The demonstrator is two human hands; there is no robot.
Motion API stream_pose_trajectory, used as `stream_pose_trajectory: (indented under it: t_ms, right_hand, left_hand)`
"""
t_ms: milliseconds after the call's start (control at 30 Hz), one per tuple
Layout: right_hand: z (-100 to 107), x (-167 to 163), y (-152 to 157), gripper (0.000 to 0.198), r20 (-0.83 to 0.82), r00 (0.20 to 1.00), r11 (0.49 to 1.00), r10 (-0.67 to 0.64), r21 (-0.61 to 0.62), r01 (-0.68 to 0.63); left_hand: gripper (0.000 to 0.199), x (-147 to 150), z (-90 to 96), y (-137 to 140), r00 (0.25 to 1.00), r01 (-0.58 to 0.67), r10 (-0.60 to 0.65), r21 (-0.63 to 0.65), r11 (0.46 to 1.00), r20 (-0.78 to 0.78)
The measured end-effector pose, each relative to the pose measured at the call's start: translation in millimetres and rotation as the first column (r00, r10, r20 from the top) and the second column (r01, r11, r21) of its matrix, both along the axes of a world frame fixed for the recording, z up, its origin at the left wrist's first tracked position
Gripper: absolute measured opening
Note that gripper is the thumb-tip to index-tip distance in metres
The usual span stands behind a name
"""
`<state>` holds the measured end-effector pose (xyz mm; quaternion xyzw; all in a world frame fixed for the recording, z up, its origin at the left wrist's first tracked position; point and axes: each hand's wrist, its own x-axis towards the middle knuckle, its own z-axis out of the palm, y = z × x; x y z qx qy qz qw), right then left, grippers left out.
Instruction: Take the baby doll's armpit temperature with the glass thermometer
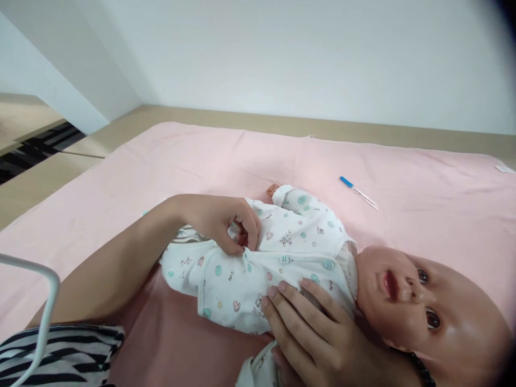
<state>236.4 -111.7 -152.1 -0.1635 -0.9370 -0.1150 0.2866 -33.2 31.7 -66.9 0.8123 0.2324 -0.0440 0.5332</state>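
A baby doll [403,295] lies on its back with its head at the right. It wears a white shirt [294,231] printed with small animals and green dots, and buttons run along the front. My left hand [226,223] curls over the lower part of the shirt front, thumb and fingers pinching the shirt's edge near the opening. Flat on the shirt's near side, by the doll's chest and arm, rests my right hand [318,333], fingers stretched out. A clear thermometer [358,193] with a blue end lies beyond the doll.
A pink sheet [133,166] covers the wooden table [226,117], which meets a white wall at the back. A white bent tube [50,301] crosses the lower left corner. Beside it shows a black-and-white striped sleeve [68,349].
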Motion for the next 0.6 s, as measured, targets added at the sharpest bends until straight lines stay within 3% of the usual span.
stream_pose_trajectory:
  t_ms: [233, 600]
  right_hand:
    - [1, -2, 0, 0.041, -0.005, 1.000, 0.999, -0.027, 0.033, 0.028]
    - [-16, -11, 10, 0.040, -0.141, 0.989, 0.981, -0.044, 0.181, 0.070]
  left_hand:
    - [0.010, -6, -15.0, 13, 0.998, 0.042, -0.037, -0.084, 0.996, 0.055]
    - [0.016, -6, -12.7, 11, 0.995, 0.087, -0.080, -0.119, 0.989, 0.063]
